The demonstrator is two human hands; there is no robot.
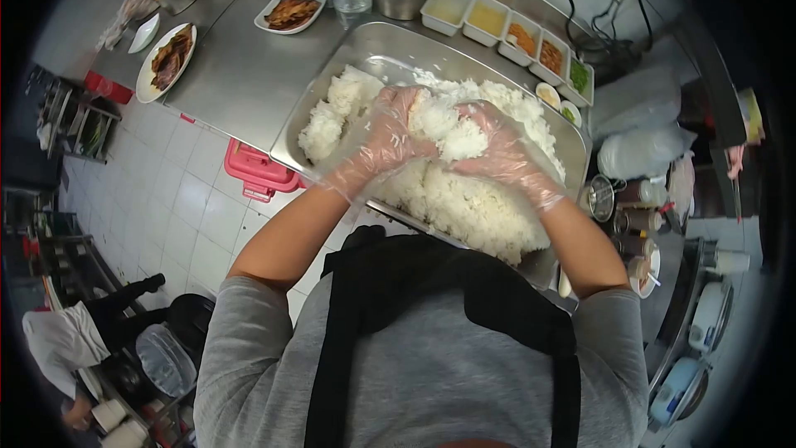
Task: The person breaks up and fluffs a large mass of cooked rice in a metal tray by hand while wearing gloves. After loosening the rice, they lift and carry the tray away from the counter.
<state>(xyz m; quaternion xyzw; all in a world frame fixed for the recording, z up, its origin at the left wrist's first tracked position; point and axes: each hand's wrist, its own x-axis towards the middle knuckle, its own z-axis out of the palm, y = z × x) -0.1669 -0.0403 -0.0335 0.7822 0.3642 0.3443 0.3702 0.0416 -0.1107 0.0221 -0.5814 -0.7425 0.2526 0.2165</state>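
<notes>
Both hands wear clear plastic gloves and are over a large metal tray (pixel 327 75) of white rice (pixel 481 203). Between them is a clump of rice (pixel 448 126). My left hand (pixel 390 131) is curled against the clump's left side, and my right hand (pixel 497 143) wraps its right side. Fingers of both hands are bent around the rice. Two rounded rice portions (pixel 336 112) lie at the tray's left end. More loose rice fills the tray behind and in front of the hands.
White containers of toppings (pixel 489 18) line the tray's far right side. Plates of cooked meat (pixel 290 12) and a glass (pixel 352 7) stand on the steel counter (pixel 240 66). Bottles (pixel 638 220) are at right, a pink container (pixel 257 168) below the counter. Another person (pixel 62 336) is at lower left.
</notes>
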